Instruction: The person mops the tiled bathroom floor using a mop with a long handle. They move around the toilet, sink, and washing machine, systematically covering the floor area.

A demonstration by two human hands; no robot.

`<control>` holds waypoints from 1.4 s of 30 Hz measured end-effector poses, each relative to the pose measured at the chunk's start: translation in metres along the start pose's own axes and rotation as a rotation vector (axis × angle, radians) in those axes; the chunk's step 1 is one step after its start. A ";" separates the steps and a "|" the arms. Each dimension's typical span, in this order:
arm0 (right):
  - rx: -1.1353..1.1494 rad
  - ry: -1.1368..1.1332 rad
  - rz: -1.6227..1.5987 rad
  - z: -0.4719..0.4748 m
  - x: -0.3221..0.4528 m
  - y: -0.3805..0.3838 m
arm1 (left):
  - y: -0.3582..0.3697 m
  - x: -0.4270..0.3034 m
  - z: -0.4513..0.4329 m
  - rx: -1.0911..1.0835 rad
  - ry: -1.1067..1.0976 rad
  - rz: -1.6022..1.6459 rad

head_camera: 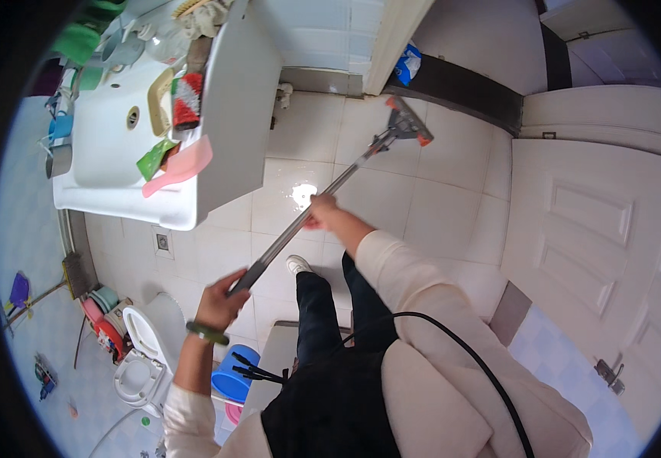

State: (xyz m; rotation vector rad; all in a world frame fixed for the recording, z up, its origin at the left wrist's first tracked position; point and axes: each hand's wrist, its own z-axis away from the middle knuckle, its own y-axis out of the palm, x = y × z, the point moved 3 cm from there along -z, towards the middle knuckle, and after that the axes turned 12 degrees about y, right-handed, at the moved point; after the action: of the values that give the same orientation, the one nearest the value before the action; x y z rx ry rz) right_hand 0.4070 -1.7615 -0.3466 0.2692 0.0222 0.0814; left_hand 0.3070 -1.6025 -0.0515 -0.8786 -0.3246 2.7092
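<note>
My left hand (221, 301) is closed around the dark grip at the upper end of a sponge mop (284, 237) with a metal pole. Farther down the pole, my right hand (323, 210) grips its middle. The mop's grey head (407, 121), with orange ends, is at the far side of the tiled floor (379, 186), close to a dark door sill (456, 86). Whether the head presses on the tiles cannot be told. A bright reflection lies on the floor beside my right hand.
A white sink (107, 154) with brushes and a pink scoop (184, 166) on its rim stands at the left. Below it are a floor drain (162, 242), a toilet (138, 378) and a blue bucket (236, 372). A white panelled door (585, 240) is at the right.
</note>
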 end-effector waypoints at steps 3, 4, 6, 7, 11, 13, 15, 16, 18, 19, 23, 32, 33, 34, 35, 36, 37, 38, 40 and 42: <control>0.144 0.177 0.132 0.005 -0.059 0.082 | -0.033 0.049 0.070 -0.129 -0.115 0.050; 0.171 0.135 0.153 0.012 -0.079 0.106 | -0.041 0.063 0.094 -0.190 -0.126 0.000; 0.354 0.205 0.218 0.028 -0.116 0.140 | -0.052 0.089 0.142 -0.272 -0.107 -0.124; 0.359 0.205 0.183 0.035 -0.129 0.151 | -0.056 0.102 0.161 -0.329 -0.098 -0.068; 0.308 0.163 -0.043 0.054 -0.169 0.172 | -0.061 0.145 0.199 -0.345 0.005 -0.126; 0.271 0.176 -0.008 0.048 -0.172 0.168 | -0.055 0.161 0.197 -0.377 0.053 0.001; 0.274 0.155 0.044 0.033 -0.158 0.157 | -0.046 0.166 0.182 -0.412 0.102 0.027; 0.265 0.108 0.066 0.023 -0.144 0.149 | -0.042 0.165 0.169 -0.392 0.093 -0.061; 0.239 0.028 0.094 -0.001 -0.106 0.136 | -0.029 0.158 0.132 -0.388 0.186 -0.072; 0.167 0.024 0.108 -0.012 -0.086 0.129 | -0.019 0.154 0.110 -0.411 0.302 0.000; 0.072 -0.050 0.263 -0.045 -0.055 0.122 | 0.010 0.172 0.073 -0.465 0.047 0.289; 0.437 0.318 0.271 -0.007 -0.270 0.196 | -0.014 0.269 0.250 -0.434 -0.123 -0.066; 0.442 0.321 0.233 0.003 -0.284 0.200 | -0.013 0.275 0.265 -0.458 -0.095 -0.043; 0.410 0.316 0.242 0.009 -0.293 0.202 | -0.012 0.282 0.276 -0.483 -0.069 -0.001; 0.379 0.296 0.248 0.011 -0.298 0.203 | -0.012 0.287 0.279 -0.486 -0.043 -0.029; 0.356 0.269 0.256 0.010 -0.296 0.204 | -0.011 0.291 0.273 -0.484 -0.021 -0.042; 0.331 0.231 0.266 0.004 -0.285 0.202 | -0.011 0.293 0.265 -0.467 -0.057 -0.046; 0.274 0.210 0.292 -0.002 -0.276 0.199 | -0.013 0.289 0.253 -0.421 -0.027 -0.290; 0.135 0.033 0.404 -0.028 -0.230 0.189 | -0.013 0.280 0.197 -0.460 0.147 -0.305; -0.024 -0.122 0.468 -0.055 -0.167 0.173 | -0.011 0.259 0.132 -0.445 0.464 -0.305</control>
State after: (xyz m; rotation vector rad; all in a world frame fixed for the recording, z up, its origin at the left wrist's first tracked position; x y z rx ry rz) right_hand 0.2255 -1.5941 -0.3518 0.2512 -0.1633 0.5300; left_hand 0.0284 -1.5241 -0.0836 -1.4056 -0.8899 2.1045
